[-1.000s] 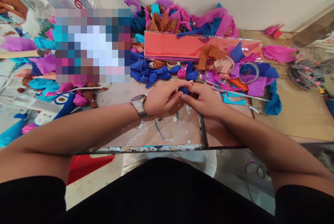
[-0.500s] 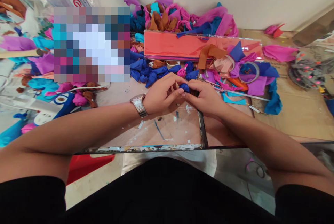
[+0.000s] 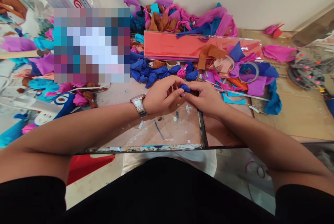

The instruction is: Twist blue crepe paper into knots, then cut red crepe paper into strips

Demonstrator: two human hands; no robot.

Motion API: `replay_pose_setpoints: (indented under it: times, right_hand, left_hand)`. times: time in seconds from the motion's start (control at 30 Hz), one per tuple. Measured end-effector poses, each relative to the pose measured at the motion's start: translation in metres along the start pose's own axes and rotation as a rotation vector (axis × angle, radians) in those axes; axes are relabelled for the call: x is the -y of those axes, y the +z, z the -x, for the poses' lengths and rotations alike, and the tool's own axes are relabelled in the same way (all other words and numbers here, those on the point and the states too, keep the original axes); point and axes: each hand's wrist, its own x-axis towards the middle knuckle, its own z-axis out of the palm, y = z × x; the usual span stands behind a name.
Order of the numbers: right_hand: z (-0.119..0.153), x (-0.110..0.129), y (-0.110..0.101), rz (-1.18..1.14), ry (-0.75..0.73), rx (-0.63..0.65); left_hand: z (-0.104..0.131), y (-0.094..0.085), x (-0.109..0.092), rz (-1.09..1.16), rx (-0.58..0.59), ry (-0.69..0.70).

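Observation:
Over the middle of the table, a small crumpled blue paper flower (image 3: 185, 87) is pinched between my two hands. My left hand (image 3: 163, 93), with a metal watch at the wrist, closes its thumb and fingers on the flower's left side. From the right, my right hand (image 3: 203, 95) grips the same flower with thumb and index finger. The undersides of the fingers and part of the flower are hidden. Just beyond the hands lie several twisted blue paper pieces (image 3: 148, 72) and a small pink paper bud (image 3: 182, 71).
A flat pack of coral-red paper (image 3: 172, 45) lies behind, backed by a heap of coloured paper strips (image 3: 180, 16). Tape rolls (image 3: 248, 72) sit to the right, near cardboard (image 3: 294, 112). A blue-and-white power strip (image 3: 56, 107) lies left. The table's front edge (image 3: 156, 148) is close to me.
My fingers have shifted slightly around the blue paper flower, and a little more of it shows. Both arms stay in almost the same place.

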Motion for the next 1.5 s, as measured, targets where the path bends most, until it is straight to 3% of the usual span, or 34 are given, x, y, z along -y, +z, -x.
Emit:
replay_pose_setpoints:
  times: [0.37,0.57,0.9,1.23,1.5]
  right_hand:
    - [0.002,0.007,0.001,-0.062,0.087,-0.082]
    - [0.001,0.003,0.004,-0.171,0.101,-0.156]
    - [0.002,0.0,0.004,0.023,-0.04,-0.215]
    - [0.001,-0.001,0.002,0.103,-0.156,-0.342]
    - [0.002,0.0,0.002,0.12,-0.187,-0.362]
  left_hand:
    - [-0.002,-0.001,-0.004,0.144,-0.042,-0.204]
    - [-0.002,0.001,-0.006,0.217,-0.047,-0.235]
    - [-0.001,-0.003,-0.007,0.209,0.017,-0.172]
    - [-0.001,-0.003,-0.008,0.199,0.005,-0.181]
    - [0.0,0.001,-0.006,0.374,0.029,-0.223]
